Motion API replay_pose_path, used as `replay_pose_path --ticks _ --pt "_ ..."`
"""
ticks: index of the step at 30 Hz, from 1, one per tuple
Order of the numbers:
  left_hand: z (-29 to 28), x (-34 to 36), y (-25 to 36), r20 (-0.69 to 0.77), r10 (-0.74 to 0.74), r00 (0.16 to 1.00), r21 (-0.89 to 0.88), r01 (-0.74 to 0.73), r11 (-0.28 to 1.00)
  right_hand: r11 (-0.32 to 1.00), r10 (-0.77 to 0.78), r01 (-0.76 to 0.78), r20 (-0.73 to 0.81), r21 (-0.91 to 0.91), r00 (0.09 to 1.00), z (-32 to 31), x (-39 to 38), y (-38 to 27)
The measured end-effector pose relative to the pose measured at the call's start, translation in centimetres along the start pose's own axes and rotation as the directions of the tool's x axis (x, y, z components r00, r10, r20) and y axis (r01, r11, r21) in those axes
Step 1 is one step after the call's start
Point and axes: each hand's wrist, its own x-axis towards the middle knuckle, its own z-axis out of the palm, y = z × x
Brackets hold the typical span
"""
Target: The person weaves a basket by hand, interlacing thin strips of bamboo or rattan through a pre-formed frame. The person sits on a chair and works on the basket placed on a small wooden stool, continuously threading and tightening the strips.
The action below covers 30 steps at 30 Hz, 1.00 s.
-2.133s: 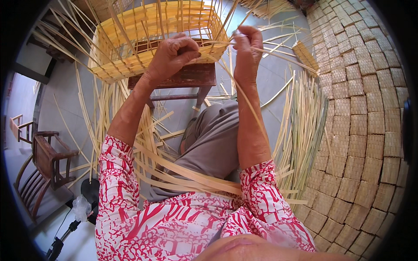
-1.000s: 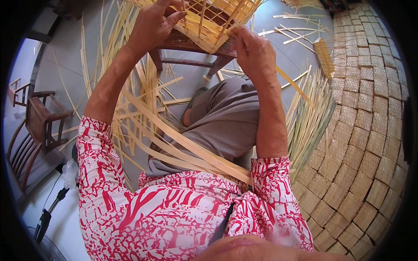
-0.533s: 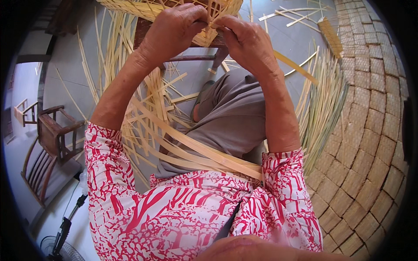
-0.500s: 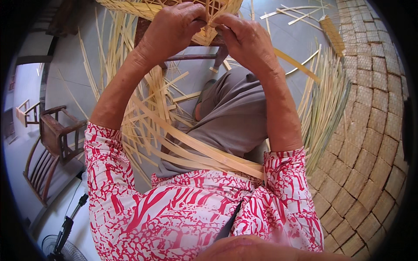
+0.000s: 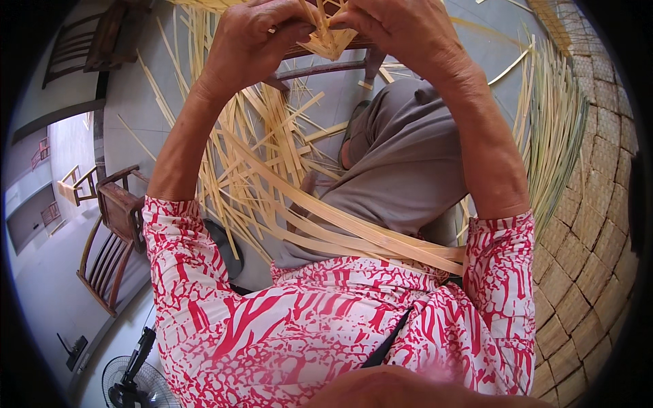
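Observation:
At the top edge of the view is a yellow woven bamboo basket (image 5: 326, 42), its corner facing me, partly cut off and partly behind my hands. It rests over a dark wooden stool (image 5: 320, 69). My left hand (image 5: 262, 37) is closed with fingertips gripping upright strips left of that corner. My right hand (image 5: 411, 41) is closed on strips at the corner's right, its fingertips partly hidden. A yellow strip (image 5: 483, 32) extends rightward beyond it. Pale loose strips (image 5: 367, 241) lie across my grey-trousered lap (image 5: 401, 163), below both hands.
Many cut strips (image 5: 252, 136) cover the floor left of my leg. A long bundle (image 5: 551, 136) lies right, beside rows of stacked woven pieces (image 5: 585, 258). Wooden chairs (image 5: 119, 211) and a standing fan (image 5: 132, 381) are at left.
The basket has turned and sits lower-cornered toward me, then higher out of view. My hands came together at its corner. The whole view has shifted, the floor moving rightward in the picture.

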Motion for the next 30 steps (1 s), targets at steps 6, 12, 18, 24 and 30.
replay_pose_path --ticks 6,12,18,24,30 --pt "-0.9 -0.2 -1.0 0.073 0.053 0.996 -0.072 -0.048 0.996 0.987 -0.147 0.142 0.063 0.08 0.987 -0.3 1.7 1.5" --pt "-1.1 -0.3 -1.7 0.084 0.14 0.987 -0.134 -0.128 0.983 0.945 -0.313 0.304 0.063 0.121 0.948 -0.9 2.8 1.4" --pt "-2.0 0.4 -2.0 0.052 0.202 0.978 -0.069 -0.198 0.978 0.947 -0.309 0.298 0.095 0.115 0.946 -0.7 4.1 1.3" --pt "-0.5 -0.2 -3.6 -0.044 0.043 0.998 -0.367 -0.057 0.928 0.928 -0.372 0.366 0.166 0.065 0.913 -0.7 5.8 1.1" --pt "-0.8 -1.0 -5.4 0.096 0.056 0.994 -0.414 -0.012 0.91 0.977 -0.201 0.213 0.359 0.007 0.911 -1.2 7.1 0.0"
